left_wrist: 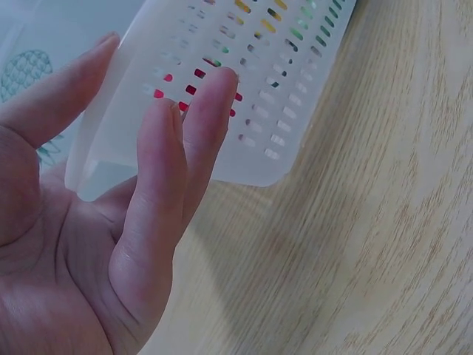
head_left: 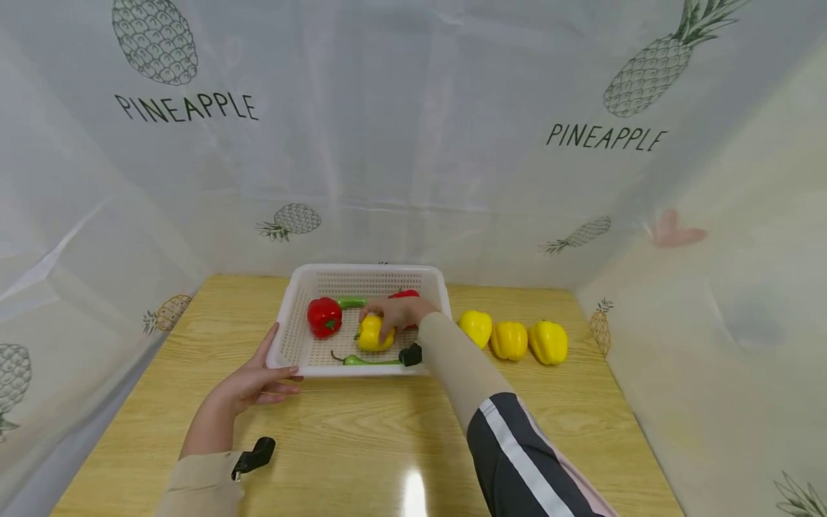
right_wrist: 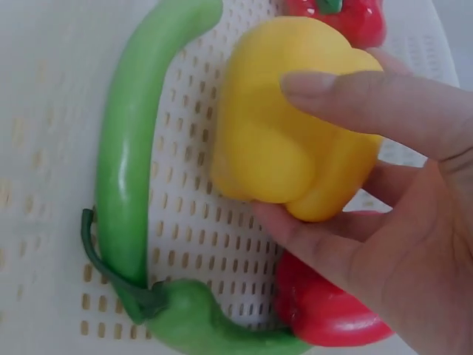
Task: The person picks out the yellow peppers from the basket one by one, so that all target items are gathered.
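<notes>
My right hand point(head_left: 400, 314) reaches into a white perforated basket point(head_left: 284, 337) and grips a yellow bell pepper point(right_wrist: 295, 126), thumb on one side and fingers underneath. My left hand point(head_left: 248, 384) touches the basket's near left corner from outside, its fingers fairly straight in the left wrist view. In the basket lie a red bell pepper point(head_left: 324, 317) on the left and another red bell pepper point(head_left: 405, 294) partly behind my right hand. A long green pepper point(head_left: 352, 303) lies toward the back, and a stemmed green chili pepper point(head_left: 362, 360) along the front.
Three yellow bell peppers point(head_left: 510, 340) stand in a row on the wooden table point(head_left: 362, 438), right of the basket. A pineapple-print sheet point(head_left: 400, 143) hangs behind and along the sides. Each wrist carries a small black device point(head_left: 255, 457).
</notes>
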A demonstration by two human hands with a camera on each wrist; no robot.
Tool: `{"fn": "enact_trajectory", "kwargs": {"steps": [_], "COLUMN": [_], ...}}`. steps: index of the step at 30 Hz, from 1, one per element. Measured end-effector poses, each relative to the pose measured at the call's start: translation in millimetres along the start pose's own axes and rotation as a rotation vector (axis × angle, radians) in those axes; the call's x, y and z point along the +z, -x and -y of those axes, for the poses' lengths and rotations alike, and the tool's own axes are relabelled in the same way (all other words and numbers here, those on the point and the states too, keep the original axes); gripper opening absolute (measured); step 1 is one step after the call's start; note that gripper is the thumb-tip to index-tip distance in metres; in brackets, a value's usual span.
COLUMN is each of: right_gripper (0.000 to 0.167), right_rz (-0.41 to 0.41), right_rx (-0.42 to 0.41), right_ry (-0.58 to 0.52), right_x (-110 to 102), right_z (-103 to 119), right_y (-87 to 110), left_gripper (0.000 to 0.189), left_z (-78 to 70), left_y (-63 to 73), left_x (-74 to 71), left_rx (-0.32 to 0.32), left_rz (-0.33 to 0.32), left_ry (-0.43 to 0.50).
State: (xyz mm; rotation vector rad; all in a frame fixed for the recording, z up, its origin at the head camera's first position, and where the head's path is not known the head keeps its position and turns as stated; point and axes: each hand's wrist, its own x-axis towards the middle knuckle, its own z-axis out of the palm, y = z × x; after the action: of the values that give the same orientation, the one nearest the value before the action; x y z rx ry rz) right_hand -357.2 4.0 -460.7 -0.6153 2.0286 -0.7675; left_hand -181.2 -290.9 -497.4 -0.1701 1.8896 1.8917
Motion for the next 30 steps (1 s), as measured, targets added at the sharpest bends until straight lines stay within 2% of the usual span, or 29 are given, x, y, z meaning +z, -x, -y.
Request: {"fn": "enact_trajectory", "kwargs": {"steps": [7,13,17,24,30], "right_gripper": [0.064,0.079,0.076,0.068,0.066], "right_rz": [0.071,0.088,0.079,0.058,0.048], "right_rx": [0.027,0.001,-0.017,-0.088,-0.198], "right_ry": [-0.056,-0.050,-0.070,-0.012,0.053], "right_x": [-1,-3,-5,-9,-9], "right_z": [-6,-3,-2,0,-4], "right_y": [8.5,16.7,23.8,42.7,59.5], "left_gripper": [0.104,0.103,0.103,0.104,0.104], "left_z": [-1.8,-1.7,-0.6,1.6,0.4], "left_y": [0.2,0.2,-0.8,-1.4,1.5], "left_x": [1.2,-0.4,-2.2,-2.8,-1.8], "left_rx": [0.004,0.015,0.013,0.005,0.015], "left_rz": [0.016,0.022,0.023,0.023,0.045], "left_ry": [0.005,-0.001,-0.005,-0.005,0.007]}}
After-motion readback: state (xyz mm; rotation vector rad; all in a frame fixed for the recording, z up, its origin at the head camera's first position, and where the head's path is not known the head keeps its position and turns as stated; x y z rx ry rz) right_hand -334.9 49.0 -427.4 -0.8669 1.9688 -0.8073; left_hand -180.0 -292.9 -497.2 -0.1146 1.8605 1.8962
